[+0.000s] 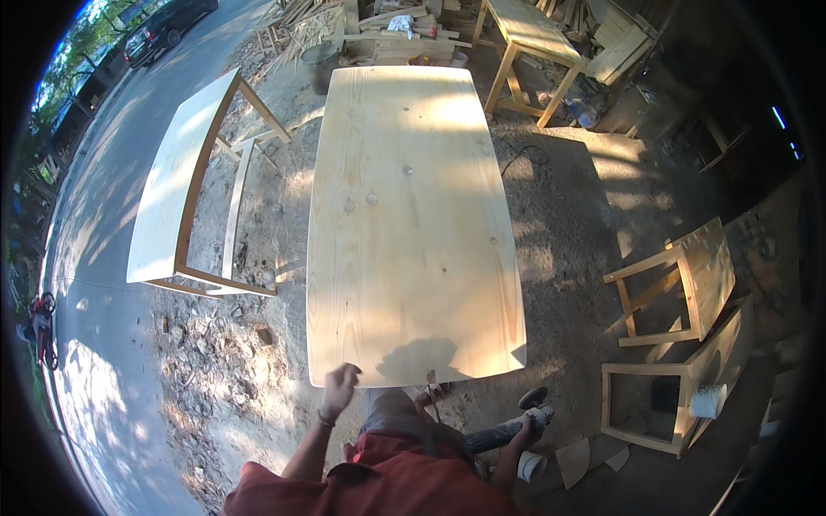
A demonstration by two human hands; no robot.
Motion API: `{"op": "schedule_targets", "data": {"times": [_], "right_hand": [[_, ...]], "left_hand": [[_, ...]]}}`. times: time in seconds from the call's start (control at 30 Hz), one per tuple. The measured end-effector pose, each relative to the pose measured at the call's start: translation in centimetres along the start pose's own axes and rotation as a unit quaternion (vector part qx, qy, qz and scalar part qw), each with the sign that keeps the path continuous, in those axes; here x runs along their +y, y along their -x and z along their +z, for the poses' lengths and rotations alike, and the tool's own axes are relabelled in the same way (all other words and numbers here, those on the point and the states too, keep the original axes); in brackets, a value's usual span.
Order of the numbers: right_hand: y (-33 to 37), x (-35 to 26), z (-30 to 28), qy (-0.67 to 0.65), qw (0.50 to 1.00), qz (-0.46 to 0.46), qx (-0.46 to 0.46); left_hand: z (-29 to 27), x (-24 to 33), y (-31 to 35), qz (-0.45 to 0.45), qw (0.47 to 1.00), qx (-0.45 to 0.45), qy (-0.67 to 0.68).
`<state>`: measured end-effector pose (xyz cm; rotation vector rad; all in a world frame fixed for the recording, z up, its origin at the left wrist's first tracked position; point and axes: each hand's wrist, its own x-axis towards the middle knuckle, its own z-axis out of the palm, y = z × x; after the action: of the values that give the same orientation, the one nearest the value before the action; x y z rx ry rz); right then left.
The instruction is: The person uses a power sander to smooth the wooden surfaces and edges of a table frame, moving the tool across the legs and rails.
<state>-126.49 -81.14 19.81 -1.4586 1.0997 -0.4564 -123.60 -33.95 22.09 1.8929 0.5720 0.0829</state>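
A large pale wooden table [413, 232] stands in front of me, its grain and knots showing. By its near left corner is my left hand [340, 391], fingers curled in; what is inside them, if anything, is hidden. Low on the right, away from the tabletop, my right hand [529, 428] grips an angle grinder [492, 439] near its head. The grinder's round dark disc [533, 397] faces upward beside the table's near right corner.
To the left a second wooden table [183, 176] stands beside the road [99, 224]. Wooden stools [707, 279] lie at right, with a white bucket [708, 401]. Behind are another table [533, 34], stacked boards [404, 45] and a dark bucket [320, 67]. Rubble [224, 361] covers ground at left.
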Motion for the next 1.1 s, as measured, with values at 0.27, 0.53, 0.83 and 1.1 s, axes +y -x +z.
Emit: {"op": "schedule_targets", "data": {"times": [0.27, 0.53, 0.83, 1.1], "right_hand": [[-3.7, 0.8, -0.7, -0.179, 0.966, 0.142, -0.122], [-3.1, -4.0, -3.4, -0.199, 0.949, 0.149, -0.194], [-1.4, -10.6, -0.6, -0.246, 0.92, 0.163, -0.256], [0.4, -16.9, 8.3, -0.347, 0.85, 0.16, -0.363]], "left_hand": [[20.2, -8.2, 2.5, -0.479, 0.51, 0.167, 0.694], [18.8, 3.0, -3.8, -0.368, 0.466, 0.09, 0.8], [11.8, 27.7, -17.7, -0.22, 0.439, -0.036, 0.87], [6.6, 45.8, -25.1, -0.112, 0.567, 0.027, 0.816]]}}
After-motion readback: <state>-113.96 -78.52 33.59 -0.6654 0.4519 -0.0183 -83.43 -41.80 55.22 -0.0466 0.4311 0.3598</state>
